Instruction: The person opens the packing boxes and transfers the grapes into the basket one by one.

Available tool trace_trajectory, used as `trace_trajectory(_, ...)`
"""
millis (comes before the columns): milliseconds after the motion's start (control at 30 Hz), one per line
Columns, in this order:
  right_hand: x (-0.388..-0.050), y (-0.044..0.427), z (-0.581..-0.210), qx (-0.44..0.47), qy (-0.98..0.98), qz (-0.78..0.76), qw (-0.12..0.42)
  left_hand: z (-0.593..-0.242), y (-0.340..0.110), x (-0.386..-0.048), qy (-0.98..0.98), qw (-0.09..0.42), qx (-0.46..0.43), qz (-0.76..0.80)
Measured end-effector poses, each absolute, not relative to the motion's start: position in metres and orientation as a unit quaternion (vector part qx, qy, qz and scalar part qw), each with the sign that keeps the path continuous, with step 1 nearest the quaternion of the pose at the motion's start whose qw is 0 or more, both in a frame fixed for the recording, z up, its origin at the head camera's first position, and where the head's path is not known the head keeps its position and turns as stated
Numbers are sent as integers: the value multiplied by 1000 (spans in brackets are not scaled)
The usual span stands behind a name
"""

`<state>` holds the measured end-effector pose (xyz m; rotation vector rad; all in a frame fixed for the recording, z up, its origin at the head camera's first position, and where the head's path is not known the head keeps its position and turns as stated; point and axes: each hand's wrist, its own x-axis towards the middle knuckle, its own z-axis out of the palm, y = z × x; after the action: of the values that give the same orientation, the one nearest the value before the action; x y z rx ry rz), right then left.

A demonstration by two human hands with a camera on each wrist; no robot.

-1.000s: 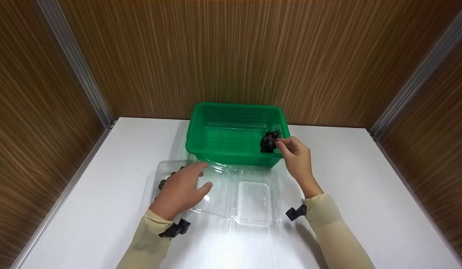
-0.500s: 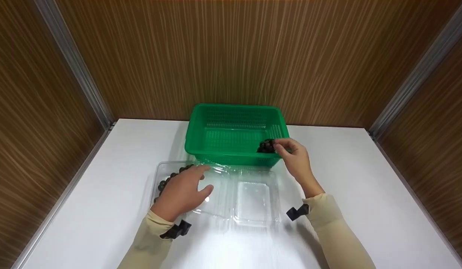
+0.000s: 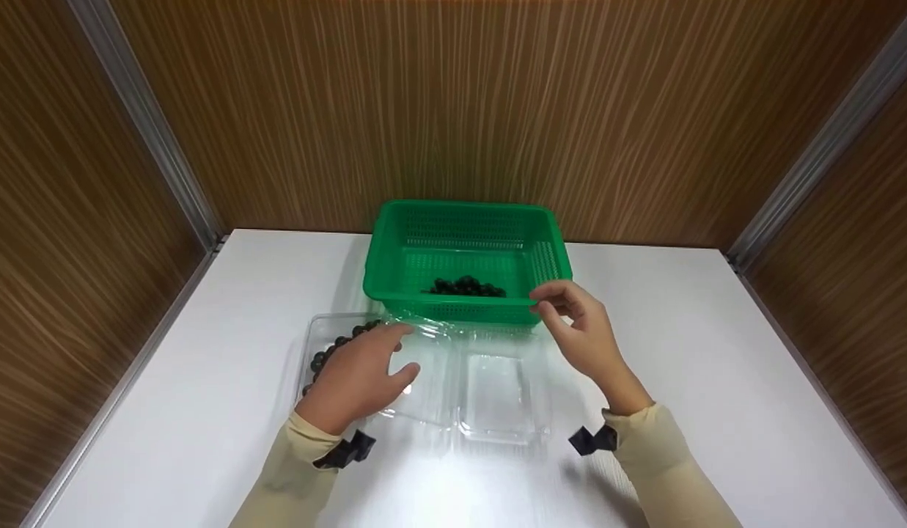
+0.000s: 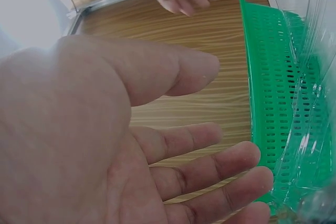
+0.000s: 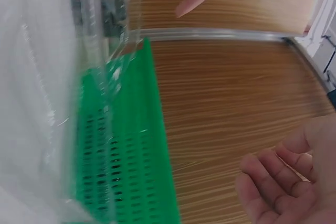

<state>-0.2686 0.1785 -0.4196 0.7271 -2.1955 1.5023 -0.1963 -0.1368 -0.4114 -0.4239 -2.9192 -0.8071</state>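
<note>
- Left hand (image 3: 358,378): this side of green basket (image 3: 424,301), toward its left end; fingers relaxed, thumb apart.
- Right hand (image 3: 581,330): by basket's near right corner, fingers loosely bent.
- Both forearms (image 3: 680,466) angle inward toward basket.

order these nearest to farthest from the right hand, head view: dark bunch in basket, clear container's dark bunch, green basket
1. Green basket: near right corner beside the right hand.
2. Basket bunch: inside, along the front wall.
3. Container bunch: left side, partly hidden by the left hand.
</note>
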Motion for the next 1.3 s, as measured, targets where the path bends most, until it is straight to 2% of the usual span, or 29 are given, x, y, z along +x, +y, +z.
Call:
trace_trajectory(333,-232,186,-404,336,-771,476,257,-404,-140,-195,-952,44,-131,-272)
trace_trajectory(600,-223,188,-402,336,-801,398,295,-401,-143,-194,-950,54,-137,-276)
trace_trajectory(733,-221,186,-402,309,-840,359,264,-401,-142,-195,-951,55,-136,-273)
trace_trajectory(933,-214,184,-404,262,-901,307,158,-402,-141,-196,-952,51,-127,-273)
trace_trajectory(1033,-212,183,-404,249,-913,297,125,-402,-141,-196,-952,46,-125,-276)
trace_trajectory(1300,-211,181,-401,245,-920,285,114,-402,-140,-198,-953,40,-128,-272)
